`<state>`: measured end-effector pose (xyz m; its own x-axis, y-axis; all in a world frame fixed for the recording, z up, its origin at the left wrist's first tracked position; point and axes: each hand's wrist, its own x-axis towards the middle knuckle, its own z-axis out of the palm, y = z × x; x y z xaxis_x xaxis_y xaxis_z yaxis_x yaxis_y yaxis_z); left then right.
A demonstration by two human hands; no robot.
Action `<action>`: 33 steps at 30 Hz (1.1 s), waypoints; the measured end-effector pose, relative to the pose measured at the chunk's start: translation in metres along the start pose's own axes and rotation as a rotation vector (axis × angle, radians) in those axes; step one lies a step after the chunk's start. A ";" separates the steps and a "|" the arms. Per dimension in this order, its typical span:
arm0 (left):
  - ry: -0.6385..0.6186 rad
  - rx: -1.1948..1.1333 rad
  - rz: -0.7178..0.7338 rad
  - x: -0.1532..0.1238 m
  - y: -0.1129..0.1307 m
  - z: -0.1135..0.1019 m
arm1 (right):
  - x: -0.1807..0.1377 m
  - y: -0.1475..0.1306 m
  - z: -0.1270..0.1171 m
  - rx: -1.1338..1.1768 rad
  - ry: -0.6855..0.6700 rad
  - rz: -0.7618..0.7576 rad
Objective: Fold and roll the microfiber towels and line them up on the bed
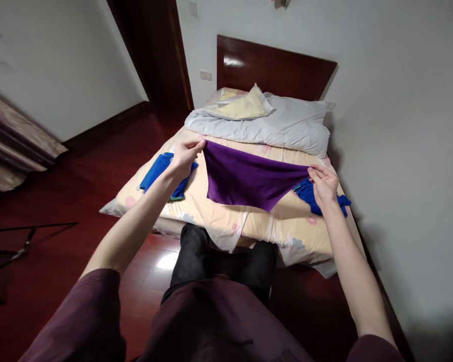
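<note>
A purple cloth (249,176) is stretched out between my two hands above the bed. My left hand (186,157) pinches its upper left corner; my right hand (323,183) pinches the upper right one. The lower edge hangs loose and slants. Beneath and beside my left wrist lies a blue folded cloth (156,171), partly covered by my forearm. Another blue cloth (305,195), crumpled and with a thin green edge, rests on the bed behind my right hand, which hides part of it.
The bed (196,213) has a floral yellow sheet. A white quilt (294,120) is heaped near the dark wooden headboard (272,68). A wall stands close on the right. On the floor at left is a thin black frame (26,241), and a curtain (15,138) hangs beyond.
</note>
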<state>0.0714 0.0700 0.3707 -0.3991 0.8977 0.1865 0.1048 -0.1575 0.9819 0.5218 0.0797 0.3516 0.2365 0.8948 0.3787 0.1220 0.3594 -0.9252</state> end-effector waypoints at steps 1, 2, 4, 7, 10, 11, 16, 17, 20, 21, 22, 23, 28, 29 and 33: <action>-0.004 0.000 -0.016 -0.004 0.000 -0.002 | -0.007 0.000 -0.002 0.005 0.010 0.011; -0.010 -0.002 -0.034 -0.010 0.000 -0.004 | -0.016 0.000 -0.004 0.011 0.021 0.023; -0.033 -0.013 -0.076 -0.023 0.000 -0.010 | -0.036 0.000 -0.008 0.023 0.039 0.054; -0.092 -0.042 -0.149 -0.044 0.003 -0.024 | -0.068 -0.004 -0.017 0.039 0.043 0.121; -0.160 -0.072 -0.216 -0.062 0.007 -0.040 | -0.094 -0.010 -0.026 0.057 0.013 0.229; -0.180 -0.080 -0.235 -0.066 0.008 -0.045 | -0.100 -0.013 -0.029 0.063 -0.003 0.268; -0.224 -0.084 -0.337 -0.064 0.006 -0.058 | -0.106 -0.016 -0.030 0.053 -0.063 0.366; -0.221 -0.079 -0.352 -0.059 0.004 -0.058 | -0.104 -0.014 -0.027 0.048 -0.070 0.373; -0.196 -0.046 -0.369 -0.041 -0.009 -0.054 | -0.088 -0.003 -0.016 0.052 -0.082 0.396; -0.186 -0.031 -0.367 -0.034 -0.015 -0.051 | -0.081 0.003 -0.011 0.056 -0.084 0.404; -0.179 -0.015 -0.363 -0.025 -0.021 -0.047 | -0.073 0.009 -0.005 0.059 -0.087 0.412; -0.174 0.001 -0.358 -0.015 -0.027 -0.043 | -0.064 0.016 0.002 0.060 -0.089 0.421; -0.148 0.048 -0.302 0.046 -0.051 -0.016 | -0.012 0.048 0.046 0.055 -0.010 0.428; -0.134 0.052 -0.270 0.058 -0.054 -0.011 | -0.003 0.054 0.054 0.057 0.021 0.397; -0.106 0.023 0.018 0.089 -0.061 -0.004 | 0.017 0.074 0.074 0.073 0.093 0.178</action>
<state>0.0255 0.1578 0.3273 -0.2985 0.9335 0.1985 0.1322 -0.1655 0.9773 0.4635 0.1417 0.2876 0.3369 0.9186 0.2068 0.0012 0.2193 -0.9757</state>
